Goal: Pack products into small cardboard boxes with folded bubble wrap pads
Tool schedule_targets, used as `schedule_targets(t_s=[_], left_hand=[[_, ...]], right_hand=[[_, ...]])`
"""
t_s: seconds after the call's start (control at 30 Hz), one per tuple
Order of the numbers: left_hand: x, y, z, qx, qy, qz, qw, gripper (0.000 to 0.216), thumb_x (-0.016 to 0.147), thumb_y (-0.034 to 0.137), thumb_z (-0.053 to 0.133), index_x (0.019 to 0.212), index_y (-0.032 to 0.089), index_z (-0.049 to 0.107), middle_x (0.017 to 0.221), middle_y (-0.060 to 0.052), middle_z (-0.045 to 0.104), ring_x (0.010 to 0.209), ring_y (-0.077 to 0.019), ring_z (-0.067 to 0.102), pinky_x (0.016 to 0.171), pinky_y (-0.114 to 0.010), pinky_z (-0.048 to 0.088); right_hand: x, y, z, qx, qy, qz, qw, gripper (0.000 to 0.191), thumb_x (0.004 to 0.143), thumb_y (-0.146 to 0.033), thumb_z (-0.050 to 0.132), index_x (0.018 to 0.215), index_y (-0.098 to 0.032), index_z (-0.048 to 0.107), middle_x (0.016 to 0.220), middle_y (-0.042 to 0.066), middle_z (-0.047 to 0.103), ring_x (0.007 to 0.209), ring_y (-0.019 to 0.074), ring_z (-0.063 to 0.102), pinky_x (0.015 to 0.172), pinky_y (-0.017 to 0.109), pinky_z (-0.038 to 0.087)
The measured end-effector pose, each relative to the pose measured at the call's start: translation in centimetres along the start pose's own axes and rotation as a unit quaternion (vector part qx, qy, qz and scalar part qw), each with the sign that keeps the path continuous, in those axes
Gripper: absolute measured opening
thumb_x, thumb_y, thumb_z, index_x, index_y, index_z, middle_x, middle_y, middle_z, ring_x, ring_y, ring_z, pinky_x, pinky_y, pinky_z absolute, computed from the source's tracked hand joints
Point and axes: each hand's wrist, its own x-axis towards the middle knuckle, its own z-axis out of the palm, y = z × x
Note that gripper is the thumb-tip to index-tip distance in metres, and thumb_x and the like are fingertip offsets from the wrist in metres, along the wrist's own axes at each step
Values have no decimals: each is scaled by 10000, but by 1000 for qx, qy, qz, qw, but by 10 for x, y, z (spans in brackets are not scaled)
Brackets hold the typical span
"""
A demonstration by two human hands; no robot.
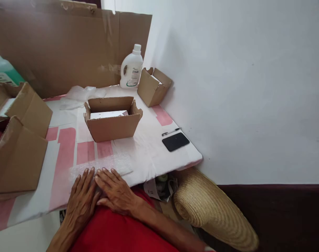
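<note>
A clear sheet of bubble wrap (104,165) lies flat near the front edge of the table. On its near edge rests my left hand (82,196), palm down with the fingers stretched out. Beside it, my right hand (116,190) also lies flat on the bubble wrap, fingers extended and pointing up to the left. The two hands nearly touch at the thumbs. Beyond the wrap stands an open cardboard box (113,128) with a white box (106,114) inside it.
A phone (175,141) and a pen (171,132) lie near the right edge. Behind are a white jug (132,68), a smaller cardboard box (152,89) and crumpled plastic (80,95). Cardboard boxes (20,154) crowd the left. A woven straw hat (212,210) hangs below, beside the wall.
</note>
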Motion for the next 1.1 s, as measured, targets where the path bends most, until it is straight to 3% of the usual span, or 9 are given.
schedule_targets(t_s=[0.07,0.17,0.27,0.37,0.53,0.7,0.8,0.93,1.1], left_hand=[[-3,-4,10,13,-13,-2,1000,693,979,337,455,1605,152,225,1568,-184,450,1544,-305,249,1243,-476,179],[-5,-7,15,22,-36,-18,999,720,972,412,478,1602,156,244,1555,-192,465,1511,-343,316,1224,-512,201],[-3,-12,9,24,-46,-17,999,687,977,433,474,1584,167,292,1514,-188,516,1435,-355,434,1159,-508,308],[0,-26,-4,0,-38,-24,999,574,985,400,482,1496,147,414,1434,-197,576,1317,-324,552,1030,-443,448],[0,-54,-25,-14,-6,15,1000,246,961,325,566,1155,182,619,1135,-123,702,1040,-260,678,881,-384,524],[0,-58,-31,19,6,103,995,190,968,202,537,1127,161,633,1070,-113,720,996,-246,692,860,-371,546],[-3,-56,-33,16,4,111,994,218,958,175,551,1158,139,631,1111,-132,714,1035,-255,687,888,-376,551],[-8,-56,-34,0,-9,91,996,258,950,178,571,1195,115,624,1147,-151,703,1058,-244,688,941,-363,545],[-11,-50,-32,21,5,89,996,242,931,151,595,1168,143,644,1116,-129,732,1008,-244,700,896,-362,537]], right_hand=[[5,8,4,-14,-58,8,998,718,1034,-560,419,1563,-87,310,1637,153,339,1556,263,195,1272,481,181],[-4,30,3,-39,-69,56,995,787,1017,-586,435,1578,-59,273,1653,182,278,1559,293,182,1265,536,168],[-21,50,-2,-65,-63,123,988,811,994,-583,497,1589,-82,266,1656,177,267,1552,317,207,1244,552,223],[-29,61,-6,-80,-60,144,984,808,976,-576,543,1582,-100,299,1650,171,285,1542,334,234,1233,554,252],[-24,76,-10,-95,-33,97,990,630,985,-473,593,1491,-124,457,1563,185,453,1480,333,372,1185,533,346],[-21,88,-20,-183,31,-25,982,231,1016,-161,518,1196,-117,655,1307,162,670,1288,296,559,1078,492,436],[-19,88,-26,-219,44,-83,971,258,1016,-71,437,1062,-119,685,1127,123,719,1133,257,609,974,436,472],[-11,87,-34,-234,55,-97,966,280,1014,-69,436,895,-117,685,895,99,690,885,225,596,733,370,444],[-2,92,-37,-233,92,-85,964,319,1020,-55,418,837,-139,665,866,84,659,906,221,562,714,352,382]])
